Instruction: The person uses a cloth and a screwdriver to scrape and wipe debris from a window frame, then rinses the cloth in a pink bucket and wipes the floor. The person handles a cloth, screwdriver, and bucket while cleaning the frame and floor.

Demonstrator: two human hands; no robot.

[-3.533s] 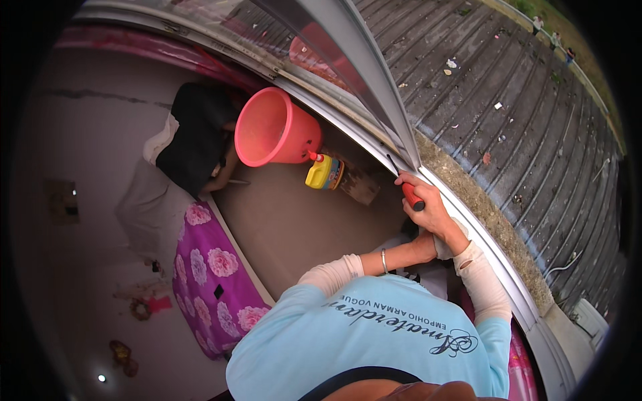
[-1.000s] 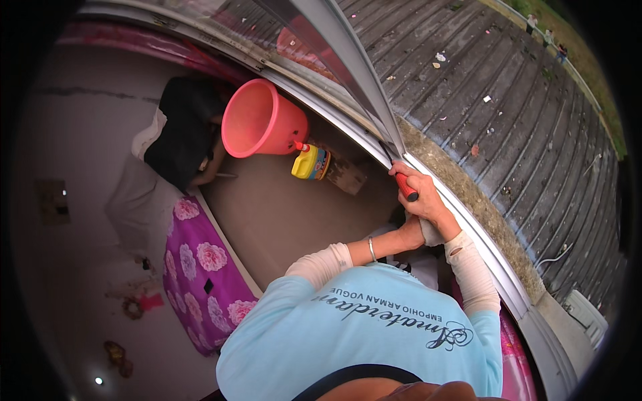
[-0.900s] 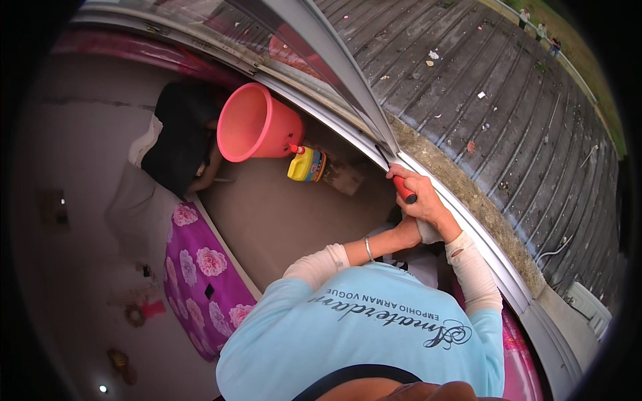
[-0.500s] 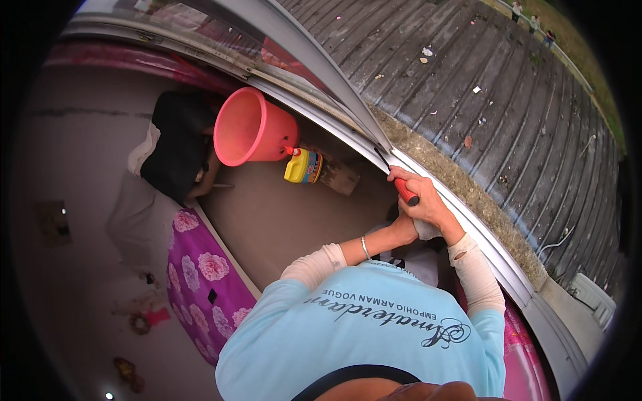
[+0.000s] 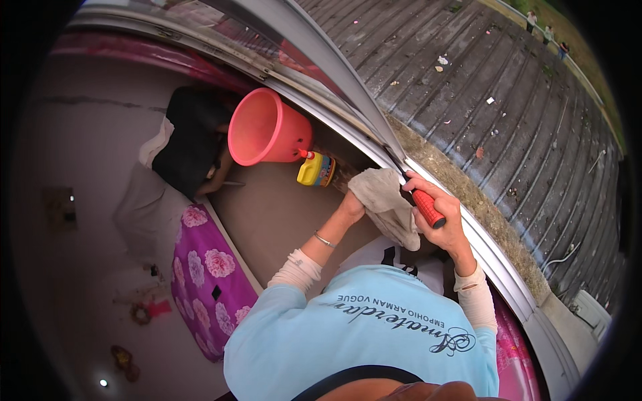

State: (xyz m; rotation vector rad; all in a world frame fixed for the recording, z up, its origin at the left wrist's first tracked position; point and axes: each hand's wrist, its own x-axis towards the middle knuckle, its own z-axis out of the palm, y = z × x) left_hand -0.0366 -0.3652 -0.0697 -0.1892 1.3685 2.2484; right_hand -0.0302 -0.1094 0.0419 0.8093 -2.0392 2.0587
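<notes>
- Head view: right hand is wrapped around a red-handled tool against the window track.
- Left hand clutches a beige cloth, just left of the tool.
- Pink bucket and yellow bottle sit farther left.

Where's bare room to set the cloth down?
The bare tan floor between the pink flowered mat and the left hand is free. It is crowded by the pink plastic bucket, the yellow bottle and along the grey window track.

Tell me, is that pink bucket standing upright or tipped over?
Upright, as far as shows: the pink bucket stands on the floor beside a yellow bottle, its open mouth facing the camera.
</notes>
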